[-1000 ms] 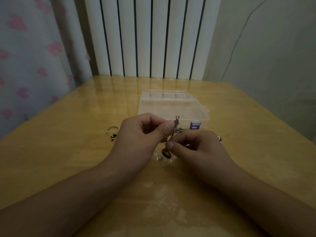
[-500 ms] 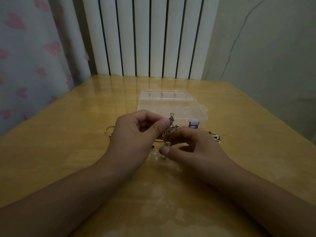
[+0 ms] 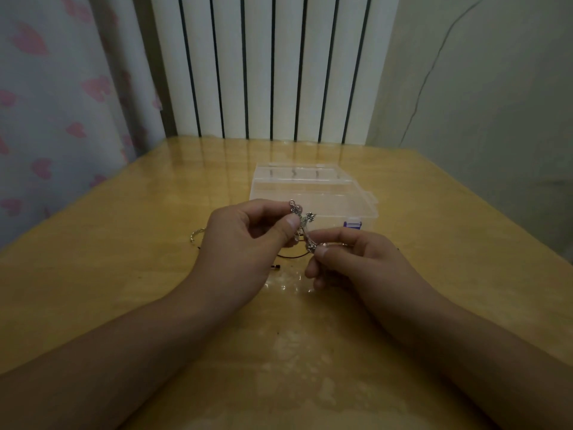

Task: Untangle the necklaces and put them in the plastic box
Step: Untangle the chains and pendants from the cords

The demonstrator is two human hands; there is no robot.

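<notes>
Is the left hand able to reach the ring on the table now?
Probably not yet: the left hand pinches the pendant. The ring lies close beside it, nothing between.

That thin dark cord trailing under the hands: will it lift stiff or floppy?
Probably floppy: the dark cord sags in a loose curve below the silver cross pendant both hands pinch. Likely light, being so thin. Its small end piece lies on the table and may drag or snag.

Dim light over a glossy wooden desk (image 3: 124, 274). Beyond the hands stands a white ribbed radiator (image 3: 273, 66), heart-print curtain (image 3: 55, 103) left, a cracked wall (image 3: 483, 88) right.
</notes>
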